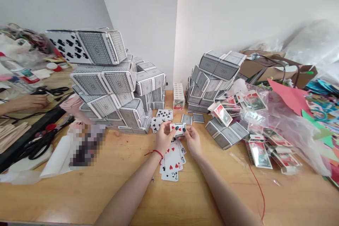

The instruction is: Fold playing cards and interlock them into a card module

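Note:
My left hand point(163, 137) and my right hand point(192, 139) meet over the middle of the wooden table point(111, 190). Both pinch a small stack of playing cards point(178, 129) held edge-up between the fingertips. Below my hands a fan of face-up playing cards point(172, 162) lies on the table, with hearts and a seven of clubs showing. A red string bracelet point(156, 152) sits on my left wrist.
Tall piles of folded card blocks point(111, 84) stand at the left and a second pile of card blocks point(212, 77) at the back right. Card packs point(259, 153) and plastic wrap point(280, 120) spread on the right. Another person's hand point(31, 101), scissors point(39, 144) and a bottle point(21, 74) lie at the left.

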A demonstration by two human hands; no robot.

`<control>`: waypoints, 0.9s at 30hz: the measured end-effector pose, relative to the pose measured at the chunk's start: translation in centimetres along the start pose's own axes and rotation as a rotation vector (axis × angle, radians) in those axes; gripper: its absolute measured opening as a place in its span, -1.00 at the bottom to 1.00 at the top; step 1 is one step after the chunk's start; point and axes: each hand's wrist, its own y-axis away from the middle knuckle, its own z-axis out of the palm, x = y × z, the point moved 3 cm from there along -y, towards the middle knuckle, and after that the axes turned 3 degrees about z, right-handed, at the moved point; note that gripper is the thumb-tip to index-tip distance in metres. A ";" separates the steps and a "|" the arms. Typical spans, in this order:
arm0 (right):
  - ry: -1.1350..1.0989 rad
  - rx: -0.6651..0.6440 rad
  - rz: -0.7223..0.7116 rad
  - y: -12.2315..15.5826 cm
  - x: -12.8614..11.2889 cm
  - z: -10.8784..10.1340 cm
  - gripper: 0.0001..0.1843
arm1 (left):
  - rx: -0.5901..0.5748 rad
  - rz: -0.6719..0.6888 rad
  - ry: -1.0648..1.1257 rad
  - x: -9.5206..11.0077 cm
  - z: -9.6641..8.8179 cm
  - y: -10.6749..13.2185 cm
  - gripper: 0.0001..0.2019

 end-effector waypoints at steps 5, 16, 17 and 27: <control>-0.126 -0.039 0.014 0.0 -0.2 0.3 -0.73 | -0.060 0.000 -0.021 -0.2 0.3 0.1 -0.78; 0.183 0.009 -0.015 0.3 -1.0 0.1 -0.67 | -0.205 0.081 -0.147 -0.8 0.1 -0.5 -0.85; 0.193 0.015 0.001 0.3 -1.0 0.1 -0.66 | -0.220 0.075 -0.124 -0.8 0.1 -0.4 -0.84; 0.020 -0.179 0.162 0.4 -0.7 0.7 -0.70 | -0.052 -0.091 0.001 -1.0 -0.4 -0.8 -0.73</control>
